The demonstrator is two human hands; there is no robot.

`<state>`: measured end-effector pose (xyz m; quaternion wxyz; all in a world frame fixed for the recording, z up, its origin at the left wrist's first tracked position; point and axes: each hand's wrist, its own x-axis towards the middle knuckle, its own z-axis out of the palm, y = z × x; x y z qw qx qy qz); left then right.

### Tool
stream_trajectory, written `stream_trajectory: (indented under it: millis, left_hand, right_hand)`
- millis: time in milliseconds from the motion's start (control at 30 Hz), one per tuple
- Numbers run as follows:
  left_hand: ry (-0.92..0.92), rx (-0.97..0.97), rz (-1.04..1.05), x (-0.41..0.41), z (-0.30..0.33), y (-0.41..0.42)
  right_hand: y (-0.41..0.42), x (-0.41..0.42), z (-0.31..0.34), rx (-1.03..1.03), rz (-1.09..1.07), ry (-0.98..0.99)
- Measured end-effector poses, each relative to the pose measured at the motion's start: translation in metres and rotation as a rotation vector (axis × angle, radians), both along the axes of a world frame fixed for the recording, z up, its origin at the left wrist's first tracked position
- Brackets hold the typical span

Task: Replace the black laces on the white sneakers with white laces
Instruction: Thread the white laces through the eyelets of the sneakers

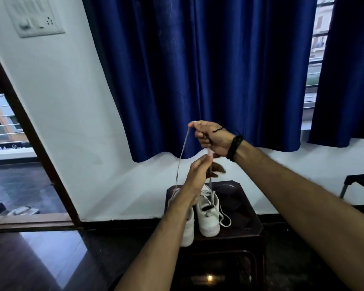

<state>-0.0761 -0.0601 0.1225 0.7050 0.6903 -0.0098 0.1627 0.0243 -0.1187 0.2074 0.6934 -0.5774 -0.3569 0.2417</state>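
Dark stool (pixel 248 208) before blue curtain (pixel 198 70)

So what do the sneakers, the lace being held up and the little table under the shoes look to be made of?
Sneakers: smooth white leather or a synthetic like it, matte, with faint creases. White lace: flat woven fabric, hanging limp and slightly see-through from the right hand and left hand. Table: dark wood by its look, polished or lacquered, since the top shows soft reflections.

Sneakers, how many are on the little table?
2. The right sneaker stands on the dark table; the left sneaker stands beside it, partly hidden behind the left forearm.
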Motion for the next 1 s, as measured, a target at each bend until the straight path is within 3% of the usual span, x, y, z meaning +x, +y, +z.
stream_trajectory:
  millis: [100, 167, 233, 267, 333, 400, 500, 667, 767, 833, 1000]
  left_hand:
    - [0.006, -0.138, 0.075, -0.003, 0.002, 0.015]
    - [-0.058, -0.289, 0.141, 0.000, 0.011, 0.027]
    - [-0.121, -0.435, 0.197, 0.005, 0.023, 0.039]
    - [-0.135, -0.497, 0.230, 0.008, 0.029, 0.044]
    - [-0.156, -0.590, 0.291, 0.014, 0.037, 0.058]
    - [-0.162, -0.627, 0.364, 0.018, 0.041, 0.077]
    - [-0.147, -0.555, 0.514, 0.021, 0.037, 0.111]
    - [-0.069, -0.382, 0.703, 0.023, 0.020, 0.154]
    - [0.108, -0.084, 0.760, 0.034, 0.009, 0.165]
    - [0.220, 0.050, 0.694, 0.045, 0.001, 0.157]
    - [0.438, 0.124, 0.450, 0.068, -0.018, 0.126]
  right_hand:
    - [-0.005, 0.009, -0.007, -0.107, -0.190, -0.089]
    - [-0.013, 0.008, -0.026, -0.375, -0.247, -0.129]
    - [-0.021, 0.003, -0.061, -0.598, -0.076, -0.088]
    - [-0.024, 0.000, -0.080, -0.615, 0.081, -0.040]
    - [-0.031, -0.008, -0.112, -0.550, 0.321, 0.026]
    - [-0.042, -0.011, -0.128, -0.420, 0.351, 0.051]
    - [-0.070, 0.000, -0.126, -0.276, 0.274, 0.059]
    - [-0.106, 0.030, -0.100, -0.340, 0.003, 0.010]
    - [-0.106, 0.047, -0.096, -0.296, -0.134, 0.037]
    - [-0.093, 0.051, -0.095, -0.227, -0.171, 0.113]
    - [-0.021, 0.048, -0.086, 0.000, -0.131, 0.390]
